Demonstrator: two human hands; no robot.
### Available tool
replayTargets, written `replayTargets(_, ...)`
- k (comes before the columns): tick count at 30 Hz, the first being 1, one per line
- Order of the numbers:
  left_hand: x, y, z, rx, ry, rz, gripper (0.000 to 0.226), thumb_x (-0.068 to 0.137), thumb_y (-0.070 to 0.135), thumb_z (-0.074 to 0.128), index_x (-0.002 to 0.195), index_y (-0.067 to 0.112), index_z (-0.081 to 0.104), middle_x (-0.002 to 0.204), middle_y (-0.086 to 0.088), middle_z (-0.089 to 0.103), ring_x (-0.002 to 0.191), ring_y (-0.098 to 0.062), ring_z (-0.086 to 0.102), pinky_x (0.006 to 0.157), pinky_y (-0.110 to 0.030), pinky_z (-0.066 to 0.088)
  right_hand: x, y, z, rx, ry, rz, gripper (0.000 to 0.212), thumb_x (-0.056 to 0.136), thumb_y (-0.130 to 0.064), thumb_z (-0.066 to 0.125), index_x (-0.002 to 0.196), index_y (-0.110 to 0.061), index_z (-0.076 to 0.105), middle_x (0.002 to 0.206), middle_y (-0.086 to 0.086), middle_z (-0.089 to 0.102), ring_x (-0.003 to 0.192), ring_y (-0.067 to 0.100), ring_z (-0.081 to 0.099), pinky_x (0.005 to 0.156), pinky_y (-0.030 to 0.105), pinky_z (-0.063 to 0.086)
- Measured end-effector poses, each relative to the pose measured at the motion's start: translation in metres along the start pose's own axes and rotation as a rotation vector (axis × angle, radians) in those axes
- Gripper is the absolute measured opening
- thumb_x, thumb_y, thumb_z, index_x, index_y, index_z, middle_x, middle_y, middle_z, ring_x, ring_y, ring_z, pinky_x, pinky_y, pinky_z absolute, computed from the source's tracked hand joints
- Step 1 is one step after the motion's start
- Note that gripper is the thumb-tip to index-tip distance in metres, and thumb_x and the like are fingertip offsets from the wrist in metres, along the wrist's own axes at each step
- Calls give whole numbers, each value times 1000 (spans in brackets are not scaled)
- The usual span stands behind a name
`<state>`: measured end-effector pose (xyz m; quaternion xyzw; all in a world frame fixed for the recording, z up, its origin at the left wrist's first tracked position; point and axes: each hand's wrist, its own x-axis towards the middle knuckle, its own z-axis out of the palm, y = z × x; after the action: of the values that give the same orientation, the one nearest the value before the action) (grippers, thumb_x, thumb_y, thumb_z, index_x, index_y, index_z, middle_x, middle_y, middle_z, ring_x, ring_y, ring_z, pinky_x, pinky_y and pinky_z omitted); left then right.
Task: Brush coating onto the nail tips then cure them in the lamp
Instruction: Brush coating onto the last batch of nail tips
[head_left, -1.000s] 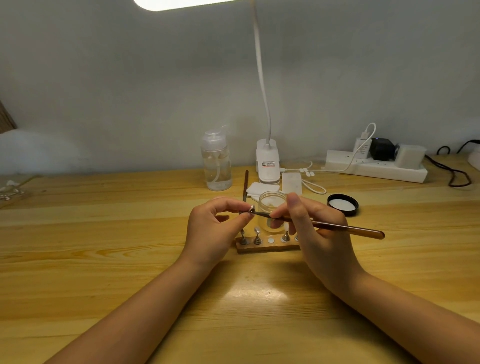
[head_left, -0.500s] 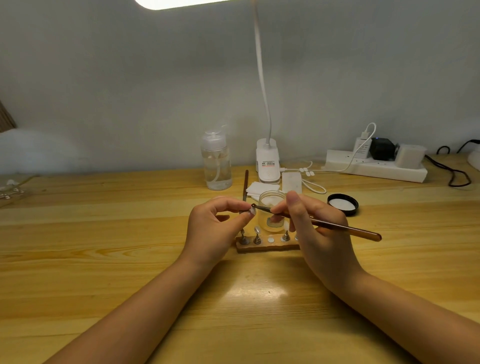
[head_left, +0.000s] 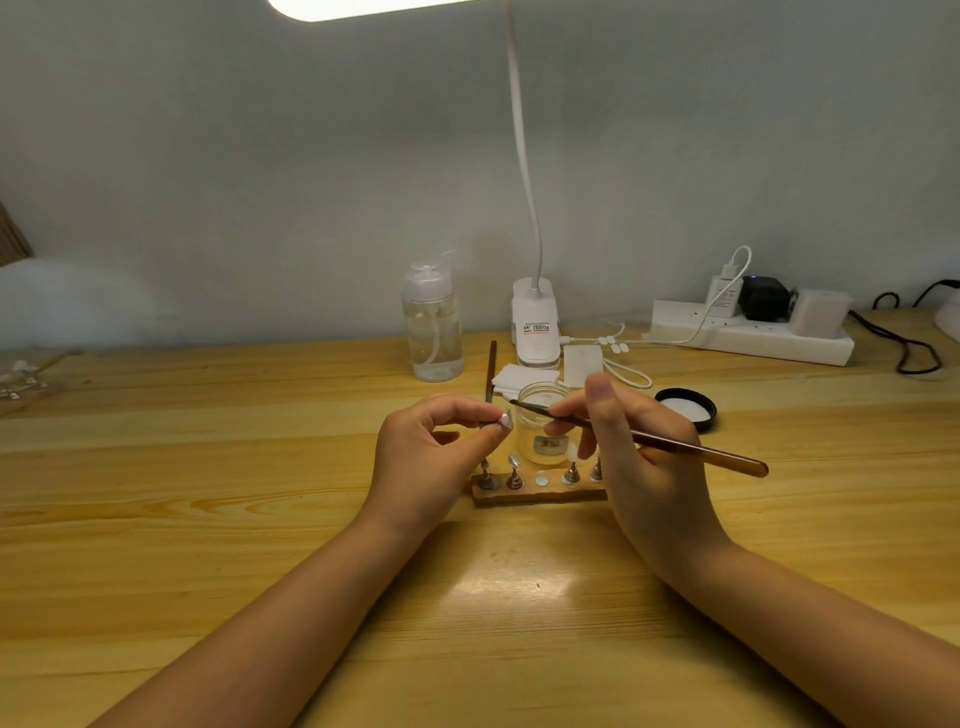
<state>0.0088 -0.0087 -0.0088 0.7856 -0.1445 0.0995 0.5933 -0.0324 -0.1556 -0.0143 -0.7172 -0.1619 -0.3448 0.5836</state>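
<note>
Wooden counter (head_left: 208, 519) against a plain grey wall, lit from a desk lamp (head_left: 535, 327) overhead. Nearest, two bare forearms are extended over the counter. A small pale nail tip (head_left: 505, 419) on its stand is pinched by the left hand (head_left: 431, 457) between thumb and forefinger, raised above the wooden holder (head_left: 535, 493). A brown-handled brush (head_left: 649, 441) is gripped pen-style by the right hand (head_left: 639, 467), bristle end held over the open glass jar (head_left: 543, 431), just right of the nail tip and apart from it. On the holder, metal stands with more tips are seated in a row, with one bare white spot in the middle. Just behind the holder the jar is placed; its black lid (head_left: 685, 408) is laid inner side up to the right. Farther back: a second brush (head_left: 491, 371), white pads (head_left: 524, 376), a clear pump bottle (head_left: 431, 322), the lamp base. Far right, a white power strip (head_left: 748, 338) with plugs and cables.
</note>
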Motion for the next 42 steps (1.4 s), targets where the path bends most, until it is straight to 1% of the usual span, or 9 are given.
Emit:
replayTargets(9, 0, -1, -1, -9, 4, -3, 15, 74, 13, 72, 77, 27, 68, 82, 9, 68, 84, -10, 63, 80, -41, 53, -1, -3, 2, 101, -15, 88, 35, 88, -28, 41, 65, -17, 65, 55, -2, 64, 52, 7, 60, 49, 12, 41)
replayTargets(13, 1, -1, 0, -13, -4, 2, 15, 74, 12, 72, 77, 26, 69, 84, 7, 69, 84, -12, 64, 76, -35, 55, 1, -2, 1, 85, 40, 60, 36, 92, -24, 39, 69, -13, 65, 57, -2, 65, 55, 4, 60, 49, 11, 42)
replayTargets(16, 1, -2, 0, -4, -3, 5, 14, 74, 13, 71, 78, 26, 68, 84, 7, 69, 83, -8, 63, 79, -37, 54, 2, -1, 1, 51, 64, 75, 33, 90, -28, 39, 74, -17, 65, 63, -9, 66, 59, -1, 60, 54, 7, 43)
replayTargets(27, 1, -1, 0, -11, 11, 7, 16, 73, 14, 72, 76, 30, 67, 78, 10, 69, 76, -3, 64, 77, -36, 55, 1, -1, 3, 112, -26, 106, 35, 89, -26, 40, 66, -16, 65, 58, -3, 66, 53, 6, 60, 49, 13, 42)
replayTargets(31, 0, -2, -1, -43, 9, -3, 15, 72, 16, 72, 79, 28, 67, 79, 8, 69, 77, -4, 64, 73, -29, 54, 3, 1, 2, 85, 22, 57, 33, 90, -22, 39, 70, -16, 64, 64, 1, 66, 57, 5, 60, 52, 12, 43)
replayTargets(34, 1, -3, -1, -91, 19, 2, 13, 70, 14, 73, 78, 23, 68, 79, 5, 70, 76, -6, 65, 66, -17, 53, 3, 1, -1, 38, 48, -3, 31, 91, -16, 38, 74, -17, 63, 61, -5, 64, 62, 1, 60, 58, 8, 42)
replayTargets(36, 2, -3, 0, -95, 20, 4, 12, 71, 13, 72, 77, 23, 69, 77, 7, 70, 75, -4, 65, 65, -14, 52, 2, 1, -2, 12, 36, -31, 30, 92, -14, 38, 77, -17, 63, 67, -6, 64, 65, -2, 60, 60, 6, 42)
replayTargets(40, 1, -4, 0, -98, 18, 16, 17, 73, 11, 71, 75, 27, 70, 76, 12, 70, 79, -5, 65, 70, -22, 55, 1, 1, -1, -11, -14, -80, 27, 92, -21, 39, 81, -13, 62, 71, -7, 63, 67, -5, 59, 60, 5, 41)
replayTargets(42, 0, -3, -1, -87, 19, 14, 19, 74, 11, 71, 75, 30, 70, 76, 13, 70, 80, -4, 64, 77, -31, 55, 1, 0, 0, -32, -47, -103, 27, 90, -21, 38, 81, -12, 62, 71, -7, 62, 68, -6, 58, 60, 5, 41)
